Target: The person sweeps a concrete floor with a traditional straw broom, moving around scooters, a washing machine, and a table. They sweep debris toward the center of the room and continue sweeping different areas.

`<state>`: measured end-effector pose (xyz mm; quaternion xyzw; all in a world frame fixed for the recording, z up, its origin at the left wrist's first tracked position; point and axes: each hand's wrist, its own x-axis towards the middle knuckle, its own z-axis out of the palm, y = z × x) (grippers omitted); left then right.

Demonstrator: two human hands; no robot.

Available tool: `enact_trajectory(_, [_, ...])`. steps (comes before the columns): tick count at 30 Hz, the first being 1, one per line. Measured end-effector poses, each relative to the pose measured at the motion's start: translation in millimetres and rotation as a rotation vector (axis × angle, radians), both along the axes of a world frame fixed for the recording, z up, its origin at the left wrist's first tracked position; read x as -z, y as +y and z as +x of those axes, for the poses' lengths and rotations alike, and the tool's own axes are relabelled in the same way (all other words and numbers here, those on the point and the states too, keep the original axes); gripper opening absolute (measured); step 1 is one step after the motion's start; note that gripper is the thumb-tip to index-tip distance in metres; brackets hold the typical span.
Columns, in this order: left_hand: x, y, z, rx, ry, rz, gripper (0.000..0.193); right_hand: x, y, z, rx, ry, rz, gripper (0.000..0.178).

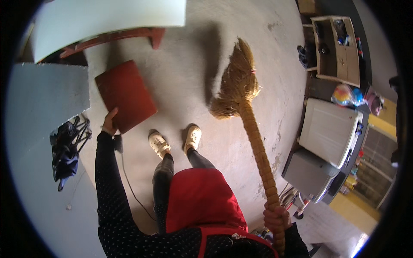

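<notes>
My right hand (277, 217) is wrapped round the thick braided handle of a straw broom (258, 148). The broom slants up and away from me, its straw head above the floor at the far middle; I cannot tell whether it touches. On the left, my left hand (110, 121) grips the near edge of a flat, dark red, four-cornered piece (127, 96), thumb on top and fingers hidden beneath. It looks like a stool top or a board; any legs under it are hidden.
A white-topped table (112, 15) with red legs stands far left. Black bag-like straps (69, 146) hang on the left, with a cable (129, 180) below. Along the right are a wooden shelf (337, 51) with shoes, a white appliance (329, 131) and a grey box-shaped unit (307, 174).
</notes>
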<state>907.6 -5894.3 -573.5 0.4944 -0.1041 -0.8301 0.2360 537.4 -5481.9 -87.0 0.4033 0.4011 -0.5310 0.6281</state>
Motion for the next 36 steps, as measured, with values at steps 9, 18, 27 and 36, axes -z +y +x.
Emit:
enact_trajectory(9, [9.3,17.2,60.9,0.26,-0.914,-0.104,0.053,14.4,73.0,-29.9,0.405,0.169,0.042,0.022])
enact_trajectory(18, [-159.6,99.5,-141.7,1.006,-0.905,-0.704,0.044,10.3,171.2,-53.5,1.033,-0.023,-0.075,0.015])
enact_trajectory(27, [-510.9,314.6,-385.2,1.498,0.361,0.715,0.039,73.4,213.6,-37.6,1.211,0.188,0.003,0.014])
enact_trajectory(36, [-467.7,316.1,-343.3,1.756,0.134,0.718,0.024,213.7,92.4,37.5,1.088,0.004,-0.063,0.014])
